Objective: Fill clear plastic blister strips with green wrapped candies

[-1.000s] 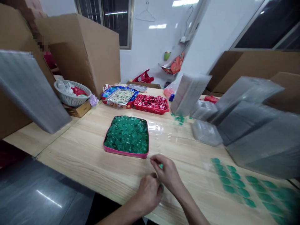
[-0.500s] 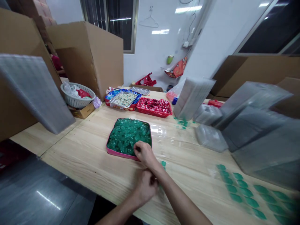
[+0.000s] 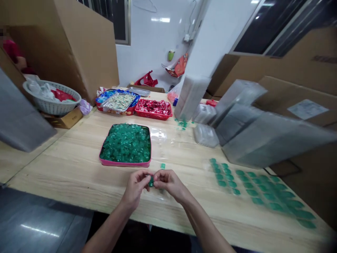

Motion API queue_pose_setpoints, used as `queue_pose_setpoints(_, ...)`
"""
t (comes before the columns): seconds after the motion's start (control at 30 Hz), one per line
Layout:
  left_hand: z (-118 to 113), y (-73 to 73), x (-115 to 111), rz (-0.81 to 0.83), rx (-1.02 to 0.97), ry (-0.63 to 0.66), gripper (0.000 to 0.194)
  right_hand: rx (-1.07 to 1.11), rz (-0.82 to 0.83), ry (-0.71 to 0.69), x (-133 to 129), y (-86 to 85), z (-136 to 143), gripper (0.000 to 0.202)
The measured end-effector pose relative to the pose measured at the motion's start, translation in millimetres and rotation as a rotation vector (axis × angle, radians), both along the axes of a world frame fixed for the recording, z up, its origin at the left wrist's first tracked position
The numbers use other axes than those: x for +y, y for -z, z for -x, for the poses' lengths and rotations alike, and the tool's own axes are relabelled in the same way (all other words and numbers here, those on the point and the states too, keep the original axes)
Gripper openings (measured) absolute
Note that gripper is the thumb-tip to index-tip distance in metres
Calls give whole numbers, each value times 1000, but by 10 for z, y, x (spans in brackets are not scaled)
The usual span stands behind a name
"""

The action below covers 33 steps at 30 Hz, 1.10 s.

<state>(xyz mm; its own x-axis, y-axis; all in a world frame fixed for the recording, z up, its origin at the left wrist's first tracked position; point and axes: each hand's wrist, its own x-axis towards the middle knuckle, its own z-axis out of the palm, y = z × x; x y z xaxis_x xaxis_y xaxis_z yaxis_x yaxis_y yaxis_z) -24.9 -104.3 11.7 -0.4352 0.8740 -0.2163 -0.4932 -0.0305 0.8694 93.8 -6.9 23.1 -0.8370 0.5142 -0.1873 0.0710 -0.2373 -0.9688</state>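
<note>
My left hand (image 3: 134, 189) and my right hand (image 3: 170, 183) meet over the near part of the table. A small, shiny green piece (image 3: 151, 181) is pinched between their fingertips; what it is made of I cannot tell. Beyond my left hand stands a pink-rimmed tin (image 3: 123, 164), heaped with similar green pieces (image 3: 126, 144). A clear plastic tray (image 3: 158, 135) lies flat to the right of the tin and runs toward my hands. One green square (image 3: 163, 166) sits in it, just beyond my right hand.
Clear trays filled with green pieces (image 3: 247, 184) lie at the right. Stacked clear plastic trays (image 3: 193, 96) stand behind them. A red basket of red packets (image 3: 154, 114), a metal tray (image 3: 118, 109) and a white colander (image 3: 56, 105) stand farther back. Cardboard boxes (image 3: 92, 52) flank the table.
My right hand has come back from the tin toward me. Both hands now meet at the green piece. The view has turned to the right.
</note>
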Motion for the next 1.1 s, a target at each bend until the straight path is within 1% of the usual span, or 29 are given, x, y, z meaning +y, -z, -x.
queue_pose_setpoints(0.03,-11,12,5,24,-10,6,23,8,-6,9,-18,6,-59,25)
queue_pose_setpoints(0.13,-33,27,13,102,-152,-26,22,25,26,60,-45,25,-204,26)
queue_pose_setpoints(0.17,-40,24,11,117,-193,-15,22,17,52,79,-49,35,-242,27)
queue_pose_setpoints(0.23,-62,12,3,108,-214,59,23,-6,105,110,-62,66,-295,30)
queue_pose_setpoints(0.3,-102,5,-2,85,-142,165,23,-20,142,145,-87,108,-320,30)
queue_pose_setpoints(0.37,-157,16,4,90,-25,221,20,-20,168,194,-121,154,-328,28)
queue_pose_setpoints(0.43,-211,43,20,117,49,223,19,-17,175,241,-155,199,-336,25)
queue_pose_setpoints(0.5,-253,77,43,142,40,205,19,-25,143,268,-184,243,-352,22)
queue_pose_setpoints(0.57,-275,109,70,180,38,191,23,-53,65,282,-206,292,-379,20)
queue_pose_setpoints(0.63,-280,133,98,216,150,179,22,-96,-93,301,-226,346,-408,16)
queue_pose_setpoints(0.67,-279,142,111,223,262,185,18,-130,-201,312,-238,372,-420,13)
queue_pose_setpoints(0.73,-276,158,133,229,557,226,5,-222,-439,320,-262,415,-437,6)
queue_pose_setpoints(0.77,-276,166,142,236,707,254,3,-271,-544,316,-275,430,-441,6)
queue_pose_setpoints(0.8,-276,174,148,247,830,279,7,-315,-626,307,-286,441,-441,8)
queue_pose_setpoints(0.87,-279,191,153,277,975,309,12,-367,-717,293,-302,447,-431,10)
queue_pose_setpoints(1.0,-283,209,137,299,1053,314,15,-396,-801,281,-306,424,-394,14)
queue_pose_setpoints(1.1,-287,200,126,313,1188,333,16,-413,-894,244,-305,392,-383,20)
